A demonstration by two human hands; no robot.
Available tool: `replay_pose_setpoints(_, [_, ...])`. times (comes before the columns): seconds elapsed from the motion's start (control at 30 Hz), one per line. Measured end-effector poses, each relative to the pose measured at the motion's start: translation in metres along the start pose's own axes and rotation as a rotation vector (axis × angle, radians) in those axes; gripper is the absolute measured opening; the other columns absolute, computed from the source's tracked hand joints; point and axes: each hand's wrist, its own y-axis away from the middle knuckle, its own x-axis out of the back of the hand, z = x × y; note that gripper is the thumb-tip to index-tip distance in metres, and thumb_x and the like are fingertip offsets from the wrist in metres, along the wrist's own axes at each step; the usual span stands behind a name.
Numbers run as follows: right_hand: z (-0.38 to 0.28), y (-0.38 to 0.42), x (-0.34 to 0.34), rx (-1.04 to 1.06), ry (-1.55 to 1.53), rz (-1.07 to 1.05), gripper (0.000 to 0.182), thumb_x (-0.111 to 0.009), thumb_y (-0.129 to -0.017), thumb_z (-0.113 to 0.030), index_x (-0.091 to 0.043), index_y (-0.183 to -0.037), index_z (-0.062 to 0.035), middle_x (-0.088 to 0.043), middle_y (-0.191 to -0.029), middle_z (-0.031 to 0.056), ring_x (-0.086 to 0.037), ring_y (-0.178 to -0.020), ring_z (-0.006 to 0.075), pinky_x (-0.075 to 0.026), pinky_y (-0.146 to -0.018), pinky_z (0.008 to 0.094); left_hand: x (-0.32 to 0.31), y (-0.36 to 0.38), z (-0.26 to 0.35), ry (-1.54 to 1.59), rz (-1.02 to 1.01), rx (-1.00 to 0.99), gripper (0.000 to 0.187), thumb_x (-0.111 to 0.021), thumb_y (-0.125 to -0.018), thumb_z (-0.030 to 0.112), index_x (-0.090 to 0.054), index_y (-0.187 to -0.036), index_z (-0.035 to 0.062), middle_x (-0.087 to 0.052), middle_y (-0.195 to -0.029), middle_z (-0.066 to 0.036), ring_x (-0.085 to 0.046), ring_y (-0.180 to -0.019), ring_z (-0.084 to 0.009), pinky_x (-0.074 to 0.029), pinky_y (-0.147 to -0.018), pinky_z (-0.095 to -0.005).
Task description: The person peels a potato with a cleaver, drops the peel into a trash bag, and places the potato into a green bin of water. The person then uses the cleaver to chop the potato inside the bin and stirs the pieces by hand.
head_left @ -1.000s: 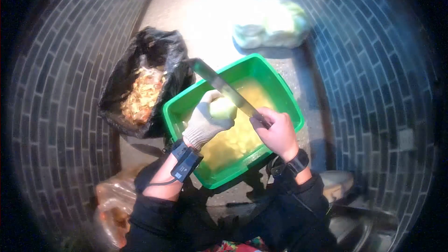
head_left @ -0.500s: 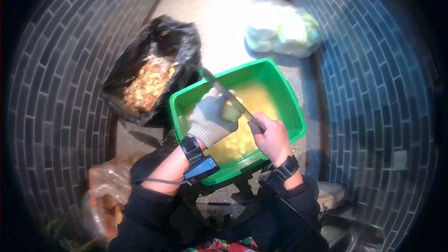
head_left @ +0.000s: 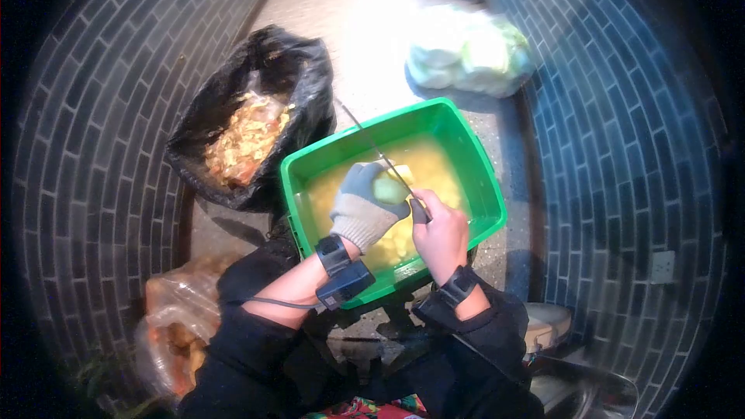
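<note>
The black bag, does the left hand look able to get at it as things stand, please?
Probably yes: the black bag gapes open beside the green tub, though the left hand holds a pale piece.

Tub [head_left: 483, 155] on floor [head_left: 310, 23], knife [head_left: 361, 129] above; scraps bag [head_left: 306, 62] left; bundle [head_left: 466, 50] far right; plastic bag [head_left: 182, 302] near left.

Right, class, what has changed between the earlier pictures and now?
The right hand moved leftward, closer to the gloved left hand, and the knife turned from showing its broad side to nearly edge-on. Nothing was taken up or let go: the left hand still holds the pale piece. The green tub and black bag stayed put.
</note>
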Motion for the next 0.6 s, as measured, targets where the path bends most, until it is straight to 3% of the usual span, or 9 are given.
replay_pose_setpoints(0.1, [-0.002,-0.001,-0.005,-0.1,0.012,0.041,0.014,-0.064,-0.084,-0.009,-0.066,-0.098,-0.0074,-0.062,-0.072,0.0216,-0.063,-0.066,0.0378,-0.049,-0.057,0.0392,-0.009,0.0,-0.001,0.046,0.065,0.055,0.059,-0.083,-0.061,0.025,-0.062,-0.111,0.0032,-0.062,-0.107,-0.018,-0.062,-0.099,-0.0307,-0.051,-0.086,-0.0373])
replay_pose_setpoints(0.2, [0.0,-0.004,-0.004,-0.196,-0.055,0.01,0.017,-0.063,-0.085,-0.009,-0.066,-0.102,-0.0057,-0.065,-0.074,0.0212,-0.067,-0.068,0.0332,-0.05,-0.06,0.037,-0.014,0.0,-0.003,0.082,0.101,0.08,0.061,-0.082,-0.06,0.026,-0.062,-0.112,0.0037,-0.061,-0.107,-0.018,-0.06,-0.1,-0.0327,-0.049,-0.087,-0.0388])
replay_pose_setpoints(0.27, [0.005,-0.005,-0.003,-0.286,-0.273,0.041,0.017,-0.06,-0.086,-0.011,-0.066,-0.1,-0.0069,-0.065,-0.079,0.022,-0.064,-0.073,0.038,-0.05,-0.063,0.0422,-0.017,0.0,-0.003,0.098,0.117,-0.017,0.062,-0.082,-0.06,0.025,-0.061,-0.114,0.0035,-0.06,-0.109,-0.018,-0.059,-0.101,-0.0326,-0.049,-0.089,-0.0383])
replay_pose_setpoints(0.37, [0.017,-0.007,-0.007,-0.265,-0.487,0.079,0.018,-0.06,-0.086,-0.014,-0.066,-0.099,-0.0035,-0.066,-0.081,0.0222,-0.065,-0.076,0.0368,-0.05,-0.066,0.0403,-0.018,0.001,-0.004,0.083,0.09,-0.087,0.062,-0.08,-0.06,0.021,-0.059,-0.116,0.0032,-0.059,-0.112,-0.017,-0.059,-0.104,-0.0316,-0.048,-0.091,-0.0371])
replay_pose_setpoints(0.47, [0.027,-0.008,-0.004,-0.253,-0.476,0.068,0.021,-0.061,-0.086,-0.017,-0.066,-0.1,-0.0014,-0.067,-0.081,0.0212,-0.067,-0.076,0.034,-0.05,-0.067,0.0393,-0.016,-0.003,-0.011,0.242,-0.051,-0.013,0.065,-0.079,-0.06,0.017,-0.055,-0.119,0.0029,-0.058,-0.112,-0.014,-0.058,-0.105,-0.0276,-0.048,-0.092,-0.0351])
replay_pose_setpoints(0.6, [0.042,-0.014,0.009,-0.336,-0.318,0.035,0.024,-0.062,-0.086,-0.019,-0.066,-0.102,-0.0014,-0.068,-0.084,0.0203,-0.068,-0.078,0.0305,-0.051,-0.069,0.0374,0.002,-0.011,0.003,0.298,-0.121,-0.103,0.068,-0.079,-0.06,0.016,-0.051,-0.121,0.0031,-0.058,-0.11,-0.012,-0.058,-0.105,-0.0232,-0.047,-0.093,-0.0332])
